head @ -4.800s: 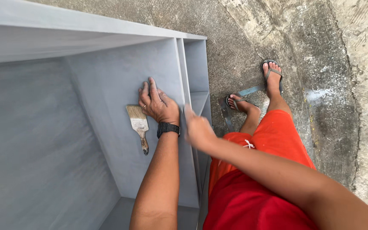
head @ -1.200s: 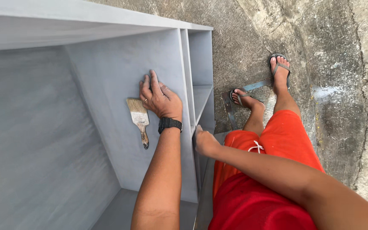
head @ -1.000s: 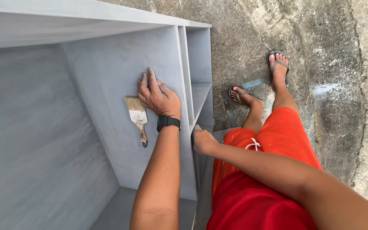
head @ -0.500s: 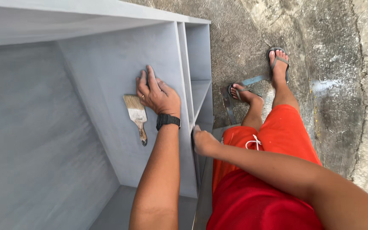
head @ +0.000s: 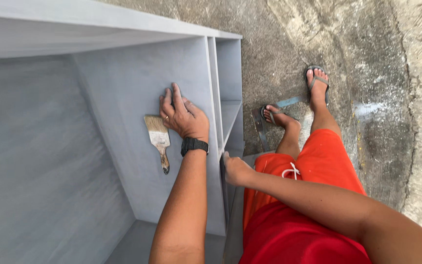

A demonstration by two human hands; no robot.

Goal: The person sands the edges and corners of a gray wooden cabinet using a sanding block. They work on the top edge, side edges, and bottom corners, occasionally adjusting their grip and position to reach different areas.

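My left hand (head: 184, 116), with a black watch on the wrist, lies flat on the inner wall of a grey painted cabinet (head: 123, 29). It presses a small dark sheet (head: 167, 93) under the fingertips. Just left of that hand, a paintbrush (head: 158, 141) with pale bristles and a wooden handle rests on the same wall. My right hand (head: 234, 169) grips the cabinet's front edge (head: 217, 122), beside my red shorts.
A narrow compartment with a shelf (head: 230, 110) sits at the cabinet's right end. The rough concrete floor (head: 377, 73) has white paint marks. My feet in sandals (head: 316, 80) stand by a flat metal strip (head: 259, 128) on the floor.
My left hand has shifted only slightly on the wall. Since the oldest frame my right hand has slid a little lower along the front edge. The brush has not moved.
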